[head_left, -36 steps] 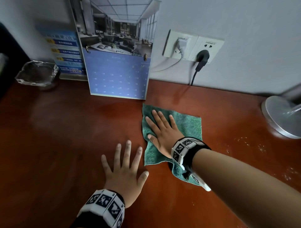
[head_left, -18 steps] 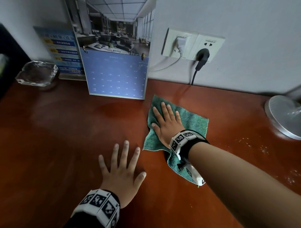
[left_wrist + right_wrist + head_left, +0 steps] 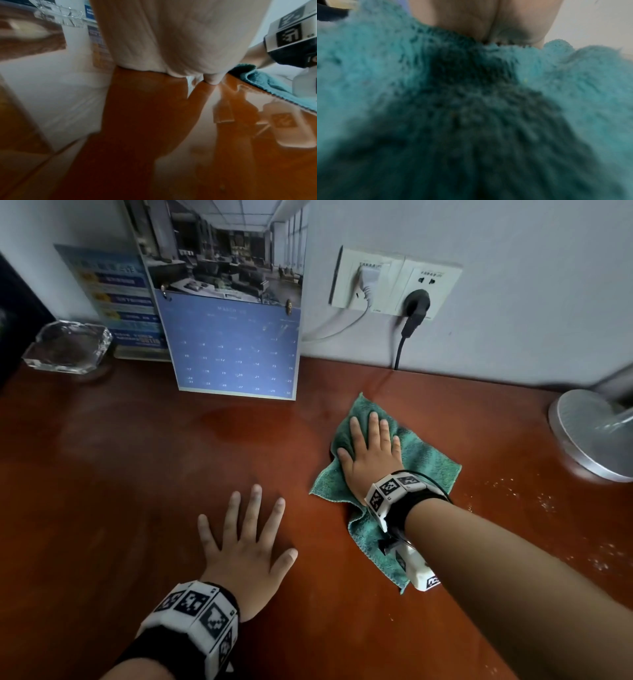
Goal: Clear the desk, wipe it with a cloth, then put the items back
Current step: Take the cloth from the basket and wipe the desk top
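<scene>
– Teal fluffy cloth (image 3: 424, 460) moved?
– Yes, it slid right on the shiny brown wooden desk (image 3: 137, 491). Right hand (image 3: 371, 460) presses it, fingers straight. Left hand (image 3: 245, 553) lies flat, fingers spread.

Left hand (image 3: 171, 40): spread flat, fingertip touching the glossy worktop (image 3: 137, 148).
Cloth (image 3: 267, 83): teal, lying on the worktop at right.
Marker band (image 3: 289, 35): far right, above the cloth.
Glass dish (image 3: 60, 17): top left, blurred.
</scene>
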The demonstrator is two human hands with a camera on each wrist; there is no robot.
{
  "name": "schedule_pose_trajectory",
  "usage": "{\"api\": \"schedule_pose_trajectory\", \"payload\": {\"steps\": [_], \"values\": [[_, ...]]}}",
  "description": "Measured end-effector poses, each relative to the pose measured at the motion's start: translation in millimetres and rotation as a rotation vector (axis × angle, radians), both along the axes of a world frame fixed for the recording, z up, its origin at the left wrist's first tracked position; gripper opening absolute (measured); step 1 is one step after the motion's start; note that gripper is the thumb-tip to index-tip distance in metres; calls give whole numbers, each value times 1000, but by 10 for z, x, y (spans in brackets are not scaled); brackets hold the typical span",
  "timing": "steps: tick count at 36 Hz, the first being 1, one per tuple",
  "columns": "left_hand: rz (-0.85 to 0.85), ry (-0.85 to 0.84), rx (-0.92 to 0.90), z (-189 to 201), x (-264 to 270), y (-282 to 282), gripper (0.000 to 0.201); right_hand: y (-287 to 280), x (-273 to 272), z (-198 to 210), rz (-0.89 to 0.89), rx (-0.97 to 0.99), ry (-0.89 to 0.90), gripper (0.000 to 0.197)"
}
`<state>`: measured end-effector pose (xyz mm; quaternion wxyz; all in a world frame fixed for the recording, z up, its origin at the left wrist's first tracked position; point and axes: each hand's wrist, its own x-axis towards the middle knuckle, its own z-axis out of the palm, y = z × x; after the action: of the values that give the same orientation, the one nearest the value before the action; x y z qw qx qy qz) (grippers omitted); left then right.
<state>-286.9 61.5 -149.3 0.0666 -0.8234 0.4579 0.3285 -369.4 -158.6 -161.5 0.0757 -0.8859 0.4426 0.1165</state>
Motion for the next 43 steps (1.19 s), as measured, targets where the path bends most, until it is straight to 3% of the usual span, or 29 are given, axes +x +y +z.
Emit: {"api": "schedule_pose_trajectory", "payload": {"steps": [30, 43], "values": [[-5, -14, 68, 127, -35, -27, 68, 203, -700, -21, -281, -28, 18, 69], [-17, -23, 74, 125, -31, -26, 69, 494, -977, -8, -427, -41, 66, 86]]}}
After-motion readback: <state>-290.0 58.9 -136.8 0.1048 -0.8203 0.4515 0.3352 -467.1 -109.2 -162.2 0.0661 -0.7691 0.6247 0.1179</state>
